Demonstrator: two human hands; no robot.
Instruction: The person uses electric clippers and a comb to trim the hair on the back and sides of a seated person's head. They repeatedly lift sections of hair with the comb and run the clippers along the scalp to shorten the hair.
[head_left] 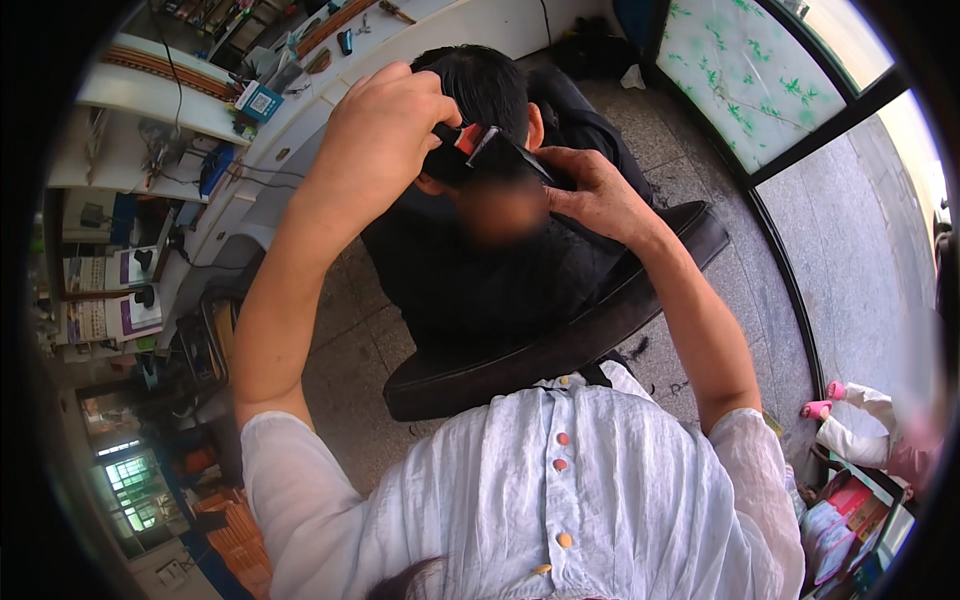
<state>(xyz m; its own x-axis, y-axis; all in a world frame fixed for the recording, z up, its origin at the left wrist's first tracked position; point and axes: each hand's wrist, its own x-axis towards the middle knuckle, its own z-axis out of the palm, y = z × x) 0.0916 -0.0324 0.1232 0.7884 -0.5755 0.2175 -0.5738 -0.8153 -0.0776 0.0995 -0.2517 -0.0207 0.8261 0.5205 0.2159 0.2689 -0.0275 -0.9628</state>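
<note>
In front of me sits a person with short black hair (473,80), draped in a dark cape (480,275). My left hand (385,125) is raised beside the head, its fingers closed round a red-and-black hair clipper (467,139) whose silvery blade end lies against the hair. My right hand (600,195), lower and to the right, pinches a black comb (538,166) near the ear. The comb's far end meets the hair close to the clipper's blade. Part of the clipper's body is hidden inside my left hand.
A black padded chair back (540,350) curves between me and the seated person. A counter (300,110) with cords and small tools runs along the left. At right stands a black-framed glass panel (745,85); someone in pink shoes (817,410) is at the far right edge.
</note>
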